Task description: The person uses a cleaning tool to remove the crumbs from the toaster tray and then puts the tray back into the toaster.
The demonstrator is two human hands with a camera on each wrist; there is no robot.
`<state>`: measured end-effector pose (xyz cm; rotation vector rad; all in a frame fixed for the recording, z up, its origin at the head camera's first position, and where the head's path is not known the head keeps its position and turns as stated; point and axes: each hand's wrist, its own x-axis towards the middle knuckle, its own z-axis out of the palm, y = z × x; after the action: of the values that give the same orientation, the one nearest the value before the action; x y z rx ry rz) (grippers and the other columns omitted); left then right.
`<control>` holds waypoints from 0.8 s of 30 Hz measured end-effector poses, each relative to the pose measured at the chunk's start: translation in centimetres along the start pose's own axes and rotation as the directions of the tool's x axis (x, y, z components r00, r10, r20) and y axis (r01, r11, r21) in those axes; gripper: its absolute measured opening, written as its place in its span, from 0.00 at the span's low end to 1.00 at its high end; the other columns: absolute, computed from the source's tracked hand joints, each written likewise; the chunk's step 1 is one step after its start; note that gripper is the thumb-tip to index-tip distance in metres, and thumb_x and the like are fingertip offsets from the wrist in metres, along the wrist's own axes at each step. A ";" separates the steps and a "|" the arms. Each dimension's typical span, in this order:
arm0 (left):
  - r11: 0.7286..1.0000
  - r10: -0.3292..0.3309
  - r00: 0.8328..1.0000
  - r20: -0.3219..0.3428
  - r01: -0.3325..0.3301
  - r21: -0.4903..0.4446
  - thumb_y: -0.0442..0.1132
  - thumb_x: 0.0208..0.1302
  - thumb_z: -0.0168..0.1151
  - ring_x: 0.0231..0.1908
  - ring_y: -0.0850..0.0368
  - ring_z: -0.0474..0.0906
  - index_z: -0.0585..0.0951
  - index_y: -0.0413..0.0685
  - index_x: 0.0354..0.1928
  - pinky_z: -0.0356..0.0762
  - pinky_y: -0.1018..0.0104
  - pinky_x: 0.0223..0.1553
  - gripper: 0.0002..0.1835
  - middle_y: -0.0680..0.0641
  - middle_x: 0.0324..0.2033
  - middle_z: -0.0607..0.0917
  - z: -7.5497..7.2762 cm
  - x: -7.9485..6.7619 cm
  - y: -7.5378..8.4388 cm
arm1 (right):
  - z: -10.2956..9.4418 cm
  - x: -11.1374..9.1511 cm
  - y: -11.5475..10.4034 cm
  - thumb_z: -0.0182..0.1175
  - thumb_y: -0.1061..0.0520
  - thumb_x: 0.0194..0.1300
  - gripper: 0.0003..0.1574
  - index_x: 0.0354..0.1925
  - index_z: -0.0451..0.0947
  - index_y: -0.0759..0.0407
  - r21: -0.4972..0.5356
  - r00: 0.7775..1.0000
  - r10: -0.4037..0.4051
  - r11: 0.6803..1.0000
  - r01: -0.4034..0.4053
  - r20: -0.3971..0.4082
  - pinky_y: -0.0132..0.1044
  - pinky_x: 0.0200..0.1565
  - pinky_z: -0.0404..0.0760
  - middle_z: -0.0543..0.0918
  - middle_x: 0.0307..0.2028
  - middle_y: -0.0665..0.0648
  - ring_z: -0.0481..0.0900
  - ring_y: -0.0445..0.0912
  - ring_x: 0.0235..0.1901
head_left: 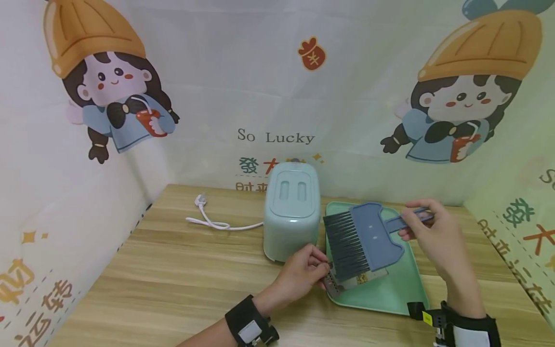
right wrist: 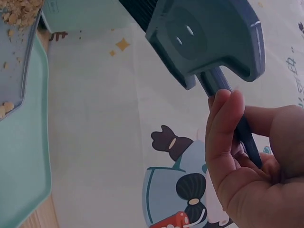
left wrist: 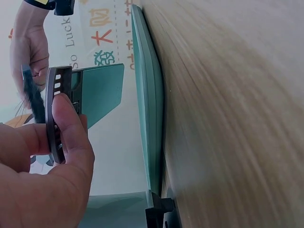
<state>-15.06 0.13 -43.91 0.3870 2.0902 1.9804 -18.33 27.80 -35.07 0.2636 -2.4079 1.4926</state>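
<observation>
My left hand (head_left: 303,270) pinches the dark slotted end of a thin crumb tray (head_left: 334,284) between thumb and fingers. In the right wrist view, pale brown crumbs (right wrist: 21,16) lie on the crumb tray's flat plate (right wrist: 14,71). My right hand (head_left: 429,233) grips the handle of a blue, cat-shaped brush (head_left: 376,236) with dark bristles pointing left. From the head view, the bristles overlap the crumb tray and hide part of it. Both are held above a mint-green tray (head_left: 390,301) on the table.
Just left of the green tray stands a mint-green toaster (head_left: 292,217) with a lid over its top. Its white cord and plug (head_left: 212,224) lie on the wooden table (head_left: 173,289). A printed cloth (head_left: 277,106) hangs behind and at both sides.
</observation>
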 end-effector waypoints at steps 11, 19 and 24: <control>1.000 -0.013 1.000 -0.006 0.013 -0.009 0.31 0.66 0.58 0.28 0.55 0.81 0.73 0.40 0.44 0.82 0.45 0.34 0.07 0.47 0.33 0.83 0.0 -0.1 0.3 | 0.3 -0.2 0.3 0.57 0.59 0.68 0.12 0.45 0.70 0.65 -0.202 0.998 -0.060 0.977 0.061 0.007 0.33 0.20 0.83 0.79 0.27 0.62 0.81 0.44 0.19; 1.000 -0.016 1.000 -0.005 0.016 -0.002 0.31 0.66 0.57 0.28 0.55 0.81 0.73 0.40 0.44 0.82 0.45 0.35 0.07 0.46 0.33 0.83 0.2 -0.1 0.4 | -0.3 -0.5 -0.7 0.58 0.57 0.68 0.12 0.45 0.70 0.63 -0.158 0.995 -0.075 0.986 0.062 -0.073 0.32 0.21 0.82 0.82 0.28 0.62 0.81 0.47 0.20; 1.000 0.000 1.000 -0.017 0.000 -0.004 0.28 0.66 0.56 0.26 0.54 0.80 0.72 0.35 0.45 0.82 0.45 0.33 0.08 0.43 0.33 0.82 0.3 0.0 0.3 | 1.3 -0.5 -1.7 0.59 0.57 0.67 0.10 0.43 0.71 0.60 -0.169 0.992 -0.111 0.981 0.099 -0.065 0.32 0.20 0.82 0.81 0.25 0.58 0.81 0.44 0.19</control>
<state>-14.93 0.43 -43.66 0.3711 2.0961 1.9949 -17.56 25.85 -34.33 0.2886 -2.4022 1.2274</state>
